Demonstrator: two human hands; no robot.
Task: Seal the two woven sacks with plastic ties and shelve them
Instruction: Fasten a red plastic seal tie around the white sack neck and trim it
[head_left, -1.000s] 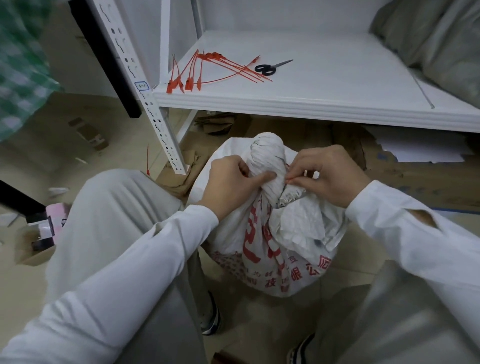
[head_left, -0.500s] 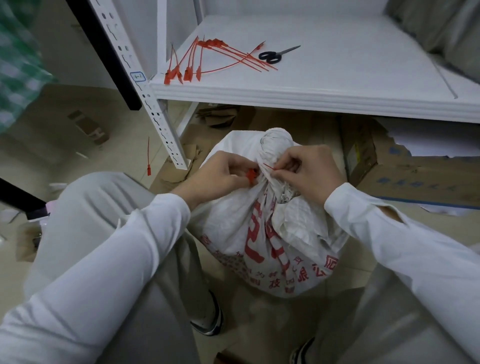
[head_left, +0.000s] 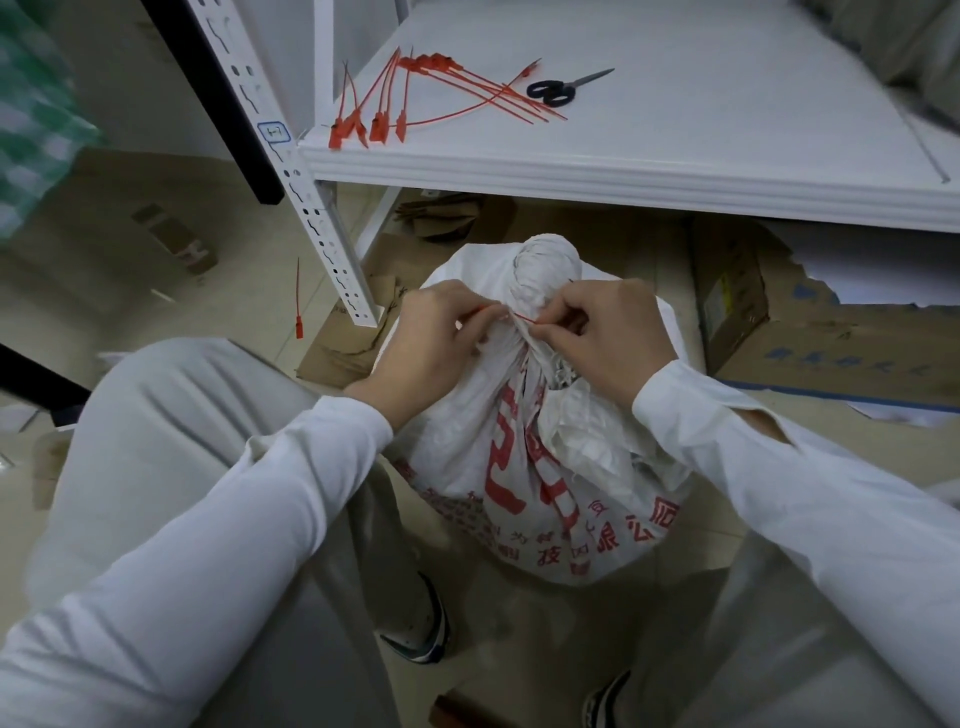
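Below front edge of shelf, pinches red tie in left hand and right hand across neck of sack, to cinch gathered mouth shut.

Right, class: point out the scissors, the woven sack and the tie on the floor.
scissors (head_left: 551, 92), head view, black handles.
woven sack (head_left: 498, 467), head view, printed front.
tie on the floor (head_left: 299, 328), head view, lock end.

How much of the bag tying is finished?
Done: the sack has its neck twisted shut. In hand: the left hand and right hand pinch a red tie across that neck; I cannot tell if it is locked. Left: the sack sits on the floor, not yet on the shelf, where spare ties wait.
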